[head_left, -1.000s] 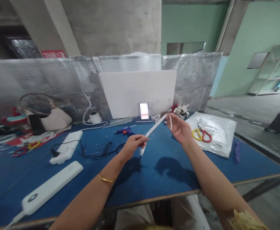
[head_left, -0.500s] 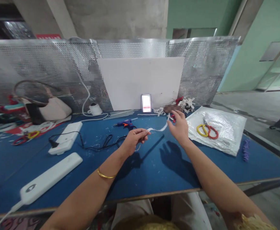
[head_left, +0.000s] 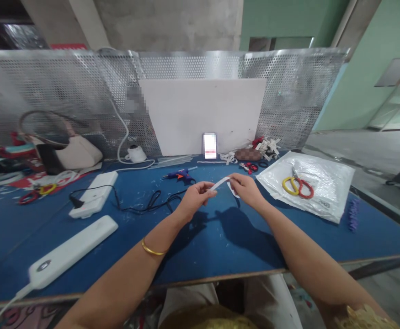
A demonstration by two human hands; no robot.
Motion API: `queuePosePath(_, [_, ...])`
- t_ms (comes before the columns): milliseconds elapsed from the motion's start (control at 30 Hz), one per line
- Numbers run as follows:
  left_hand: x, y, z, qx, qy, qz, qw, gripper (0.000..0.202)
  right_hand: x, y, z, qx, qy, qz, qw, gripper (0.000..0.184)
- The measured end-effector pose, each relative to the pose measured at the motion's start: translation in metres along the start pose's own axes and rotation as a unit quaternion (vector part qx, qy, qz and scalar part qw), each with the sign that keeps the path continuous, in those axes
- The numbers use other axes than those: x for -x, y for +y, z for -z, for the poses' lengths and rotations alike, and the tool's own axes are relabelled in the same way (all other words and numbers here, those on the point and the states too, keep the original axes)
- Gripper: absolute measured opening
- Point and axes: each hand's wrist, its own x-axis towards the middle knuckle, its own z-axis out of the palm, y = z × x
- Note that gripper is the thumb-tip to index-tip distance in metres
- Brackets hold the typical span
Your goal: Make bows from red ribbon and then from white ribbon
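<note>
A narrow white ribbon point(head_left: 220, 183) stretches between my two hands above the blue table. My left hand point(head_left: 197, 197) pinches one end of it between thumb and fingers. With its fingers closed, my right hand point(head_left: 245, 189) grips the ribbon further along, and a loose tail hangs below those fingers. Behind my left hand lies a blue glue gun point(head_left: 181, 175), its black cord trailing left. Small red-handled snips point(head_left: 248, 167) rest on the table beyond my right hand.
Yellow-and-red scissors point(head_left: 298, 187) lie on a silvery padded bag point(head_left: 323, 171) at the right, near a purple strip point(head_left: 353, 214). A power strip point(head_left: 95, 194) and a white elongated device point(head_left: 72, 253) occupy the left. A lit phone point(head_left: 210, 145) leans against a white board point(head_left: 203, 109).
My right hand has come down and inward, and its fingers have closed on the ribbon. The ribbon between the hands is now shorter and straighter.
</note>
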Motion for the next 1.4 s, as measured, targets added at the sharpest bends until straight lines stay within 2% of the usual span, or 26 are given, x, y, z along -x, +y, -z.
queuePosePath(167, [-0.001,-0.004,0.0,-0.034,0.004,-0.03,0.999,0.03,-0.005,0.007,0.006,0.047,0.075,-0.041,0.995,0.027])
queuePosePath(267, [-0.001,-0.004,0.001,-0.014,-0.017,-0.009,1.0,0.029,-0.004,0.008,0.006,0.114,0.095,-0.035,0.988,0.028])
queuePosePath(333, [0.0,-0.003,0.001,0.032,-0.046,0.026,0.998,0.028,-0.002,0.006,0.005,0.171,0.097,0.011,0.98,0.035])
queuePosePath(400, [0.001,-0.002,0.001,0.097,-0.075,0.068,0.99,0.025,-0.001,0.003,0.002,0.197,0.074,0.095,0.973,0.05])
queuePosePath(500, [0.003,0.002,0.0,0.199,-0.104,0.13,0.966,0.018,0.004,-0.003,-0.007,0.175,0.008,0.204,0.963,0.058])
queuePosePath(600, [0.005,0.005,-0.001,0.272,-0.117,0.158,0.942,0.014,0.01,-0.005,-0.018,0.127,-0.038,0.236,0.963,0.055])
queuePosePath(667, [0.005,0.005,-0.001,0.297,-0.125,0.162,0.933,0.015,0.012,-0.004,-0.024,0.092,-0.049,0.207,0.973,0.044])
queuePosePath(733, [0.005,0.005,-0.001,0.305,-0.134,0.165,0.928,0.016,0.012,-0.003,-0.026,0.039,-0.057,0.142,0.987,0.029])
queuePosePath(800, [0.005,0.004,-0.001,0.302,-0.137,0.167,0.929,0.017,0.011,-0.004,-0.025,-0.048,-0.062,0.071,0.994,0.024])
queuePosePath(867, [0.005,0.003,-0.001,0.3,-0.13,0.164,0.931,0.019,0.009,-0.007,-0.022,-0.15,-0.07,0.02,0.986,0.025])
queuePosePath(967, [0.005,0.003,-0.001,0.3,-0.119,0.162,0.932,0.02,0.009,-0.015,-0.018,-0.245,-0.119,-0.009,0.962,0.026])
queuePosePath(1067, [0.004,0.003,-0.001,0.291,-0.115,0.159,0.936,0.021,0.01,-0.017,-0.018,-0.26,-0.149,-0.032,0.954,0.024])
queuePosePath(1267, [0.004,0.0,-0.002,0.229,-0.107,0.13,0.959,0.024,0.004,-0.003,-0.017,-0.219,-0.048,-0.058,0.973,0.028])
queuePosePath(1400, [0.005,-0.001,-0.003,0.192,-0.113,0.108,0.969,0.026,0.002,0.001,-0.014,-0.158,-0.032,-0.031,0.986,0.027])
